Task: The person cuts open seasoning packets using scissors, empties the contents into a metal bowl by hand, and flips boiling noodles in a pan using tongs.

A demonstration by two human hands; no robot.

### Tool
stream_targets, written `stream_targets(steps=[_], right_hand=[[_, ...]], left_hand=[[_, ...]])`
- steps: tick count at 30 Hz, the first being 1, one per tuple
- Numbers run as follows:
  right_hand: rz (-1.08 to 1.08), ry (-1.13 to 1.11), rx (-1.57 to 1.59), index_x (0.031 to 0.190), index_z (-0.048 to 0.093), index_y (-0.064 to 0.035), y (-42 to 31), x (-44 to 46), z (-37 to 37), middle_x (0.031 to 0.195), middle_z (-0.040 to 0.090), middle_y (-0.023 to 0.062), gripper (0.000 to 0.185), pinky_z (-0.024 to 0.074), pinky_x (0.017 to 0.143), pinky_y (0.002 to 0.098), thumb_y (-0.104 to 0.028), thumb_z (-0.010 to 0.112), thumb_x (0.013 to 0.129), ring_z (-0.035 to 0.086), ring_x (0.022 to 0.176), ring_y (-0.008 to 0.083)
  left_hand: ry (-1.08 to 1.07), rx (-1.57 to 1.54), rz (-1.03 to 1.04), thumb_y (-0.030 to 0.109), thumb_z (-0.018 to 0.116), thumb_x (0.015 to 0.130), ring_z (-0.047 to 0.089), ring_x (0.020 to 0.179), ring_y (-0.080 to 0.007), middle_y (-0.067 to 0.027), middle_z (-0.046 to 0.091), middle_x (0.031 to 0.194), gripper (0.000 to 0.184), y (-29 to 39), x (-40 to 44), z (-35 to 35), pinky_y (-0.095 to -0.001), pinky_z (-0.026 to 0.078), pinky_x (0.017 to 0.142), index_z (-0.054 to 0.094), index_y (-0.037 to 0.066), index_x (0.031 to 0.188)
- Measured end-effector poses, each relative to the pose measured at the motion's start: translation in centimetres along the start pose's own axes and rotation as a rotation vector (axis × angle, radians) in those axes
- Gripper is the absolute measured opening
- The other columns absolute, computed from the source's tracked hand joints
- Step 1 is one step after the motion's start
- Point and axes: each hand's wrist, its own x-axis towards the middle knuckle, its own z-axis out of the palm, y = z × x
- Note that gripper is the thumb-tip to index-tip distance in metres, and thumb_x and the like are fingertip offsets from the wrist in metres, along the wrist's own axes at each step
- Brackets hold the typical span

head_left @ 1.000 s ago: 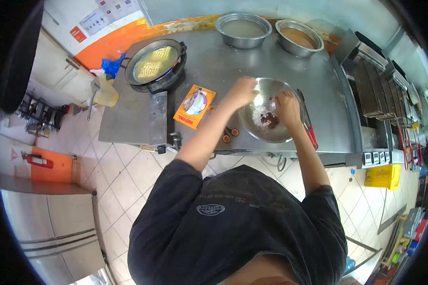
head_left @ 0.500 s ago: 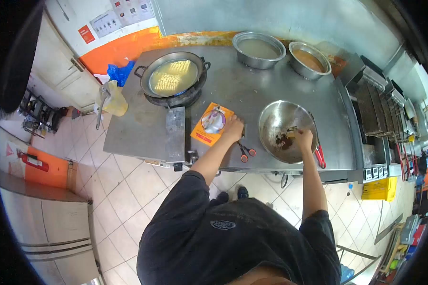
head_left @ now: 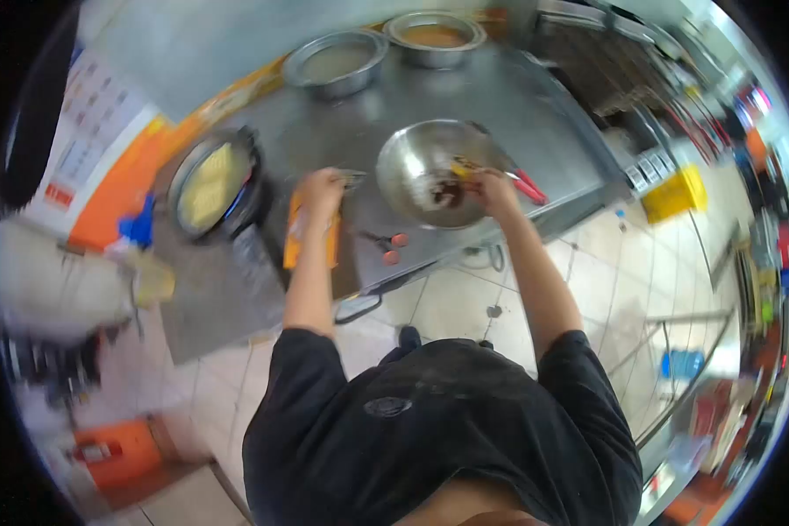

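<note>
My right hand (head_left: 491, 188) is closed on a small yellow sachet (head_left: 465, 168) over the steel mixing bowl (head_left: 403, 162). Dark brown powder and some pale bits lie in the bottom of that bowl. Above the orange box (head_left: 296, 232), my left hand (head_left: 324, 187) is closed, and a small shiny packet (head_left: 352, 179) sticks out from its fingers, blurred. Scissors (head_left: 389, 246) with orange handles rest on the steel table between the box and the bowl. My left forearm covers part of the box.
A wok (head_left: 177, 197) holding noodle blocks in liquid stands on the left. Two steel bowls sit at the back, one with cloudy liquid (head_left: 333, 61), one with orange-brown liquid (head_left: 434, 35). Red-handled tongs (head_left: 529, 187) lie right of the mixing bowl. A plastic jug (head_left: 153, 279) is at the left edge.
The view has turned to the right, blurring the picture. My left hand has come up from the box's edge with the small packet. My right hand stays at the bowl with the sachet.
</note>
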Motion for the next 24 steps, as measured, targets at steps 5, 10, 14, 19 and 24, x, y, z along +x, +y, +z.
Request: stream_targets(steps=[5, 10, 14, 19, 24], right_hand=[[0.120, -0.052, 0.554, 0.098, 0.051, 0.0043, -2.8, -4.3, -5.0, 0.080, 0.056, 0.0102, 0.019, 0.0424, 0.053, 0.0220, -0.009, 0.043, 0.087, 0.052, 0.064, 0.0136], [-0.193, 0.043, 0.940, 0.102, 0.049, 0.0049, -6.7, -13.1, -19.6, 0.085, 0.055, 0.0103, 0.020, 0.0471, 0.060, 0.0226, -0.009, 0.045, 0.088, 0.054, 0.069, 0.0144], [-0.567, 0.259, 0.928, 0.100, 0.052, 0.0014, -7.3, -22.6, -38.9, 0.089, 0.058, 0.0102, 0.017, 0.0469, 0.067, 0.0236, -0.008, 0.050, 0.086, 0.055, 0.075, 0.0150], [-0.959, 1.100, 0.874, 0.093, 0.055, -0.0007, -7.7, -43.8, -65.0, 0.078, 0.057, 0.0049, 0.013, 0.0440, 0.053, 0.0190, -0.010, 0.056, 0.083, 0.053, 0.061, 0.0111], [-1.104, 2.186, 0.470, 0.084, 0.056, -0.0008, -8.9, -65.7, -83.3, 0.073, 0.057, 0.0065, 0.012, 0.0456, 0.058, 0.0309, -0.012, 0.055, 0.080, 0.055, 0.062, 0.0177]], left_hand=[[0.475, -0.858, -0.234, 0.007, 0.044, 0.082, 0.062, 0.070, -0.0247, -0.0132, 0.066, 0.080, 0.026, 2.1, -2.0, -2.3, -0.0366, 0.050, 0.063, 0.064, -0.006, 0.092], [0.359, -1.237, -0.103, 0.011, 0.050, 0.085, 0.053, 0.071, -0.0179, -0.0084, 0.056, 0.083, 0.021, 10.3, -8.0, 3.2, -0.0239, 0.041, 0.060, 0.052, 0.001, 0.104], [0.011, -1.214, -0.226, 0.016, 0.046, 0.089, 0.049, 0.064, -0.0099, -0.0041, 0.058, 0.083, 0.014, 20.0, -15.6, 14.0, -0.0218, 0.034, 0.054, 0.049, 0.006, 0.099], [-0.261, -1.224, -0.189, 0.018, 0.045, 0.090, 0.049, 0.059, -0.0085, -0.0032, 0.059, 0.081, 0.014, 29.8, -19.2, 25.4, -0.0221, 0.033, 0.049, 0.049, 0.008, 0.099], [-0.325, -1.153, -0.152, 0.018, 0.048, 0.090, 0.051, 0.061, -0.0092, -0.0034, 0.060, 0.083, 0.015, 39.5, -22.5, 30.4, -0.0206, 0.034, 0.049, 0.050, 0.009, 0.102]])
